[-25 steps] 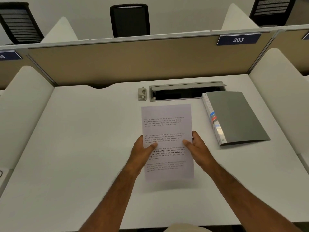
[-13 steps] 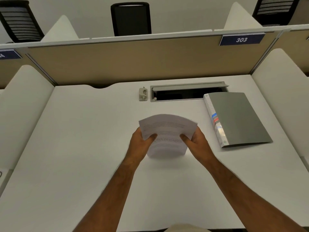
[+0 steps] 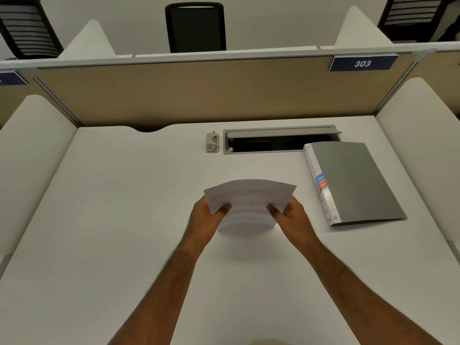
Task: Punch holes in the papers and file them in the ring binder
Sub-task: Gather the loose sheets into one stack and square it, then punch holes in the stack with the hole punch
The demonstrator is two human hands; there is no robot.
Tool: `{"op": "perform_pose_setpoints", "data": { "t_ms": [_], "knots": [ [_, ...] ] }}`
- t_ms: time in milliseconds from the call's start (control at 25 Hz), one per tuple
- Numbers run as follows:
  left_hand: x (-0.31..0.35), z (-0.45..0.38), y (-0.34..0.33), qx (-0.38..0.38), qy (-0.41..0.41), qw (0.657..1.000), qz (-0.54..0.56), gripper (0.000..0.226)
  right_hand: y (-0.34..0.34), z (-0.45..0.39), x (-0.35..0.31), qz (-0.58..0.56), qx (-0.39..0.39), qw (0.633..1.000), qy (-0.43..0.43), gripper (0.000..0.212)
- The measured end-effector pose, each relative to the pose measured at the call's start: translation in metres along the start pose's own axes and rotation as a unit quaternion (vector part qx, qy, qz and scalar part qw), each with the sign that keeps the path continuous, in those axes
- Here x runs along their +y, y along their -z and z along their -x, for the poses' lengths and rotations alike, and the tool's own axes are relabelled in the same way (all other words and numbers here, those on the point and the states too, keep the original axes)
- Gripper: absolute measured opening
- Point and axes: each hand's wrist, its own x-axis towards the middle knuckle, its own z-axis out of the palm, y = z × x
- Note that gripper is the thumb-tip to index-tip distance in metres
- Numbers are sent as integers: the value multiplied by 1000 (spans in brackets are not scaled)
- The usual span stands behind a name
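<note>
A stack of printed white papers is held upright above the desk's middle, its top edge bowed away from me. My left hand grips its left side and my right hand grips its right side, thumbs on the front sheet. A closed grey ring binder with a labelled spine lies flat to the right, apart from the papers. A small beige hole punch stands at the back of the desk, beyond the papers.
The white desk is closed in by a tan partition behind and white side dividers. An open grey cable tray sits at the back, between punch and binder. Black chairs stand beyond the partition.
The papers went from lying tilted and flat-faced toward me to standing on end with the top curled away. Both hands kept their grip and shifted slightly forward.
</note>
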Motion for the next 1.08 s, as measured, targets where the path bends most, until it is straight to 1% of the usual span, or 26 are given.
{"op": "perform_pose_setpoints", "data": {
  "t_ms": [120,320,440,600,680,840,1080],
  "knots": [
    [-4,0,1,1,-6,1000,-2,32,-1,-3,4,2,5,1000,-7,30],
    [-12,-3,-2,-20,16,999,-21,31,-3,-8,16,1,-21,999,-30,36],
    [-14,-8,-3,-21,18,999,-22,29,-4,-14,22,10,-24,999,-37,36],
    [-16,-21,-1,-22,18,1000,-9,26,-5,-27,25,32,-23,999,-25,33],
    [-18,-30,0,-25,29,999,0,24,-6,-35,28,29,-31,999,-28,35],
    [-23,-49,-1,-22,53,998,-17,26,-9,-52,37,28,-34,998,-49,37],
    [-39,-84,2,0,100,995,-21,30,-17,-80,52,10,-44,995,-88,27]
  ]
}}
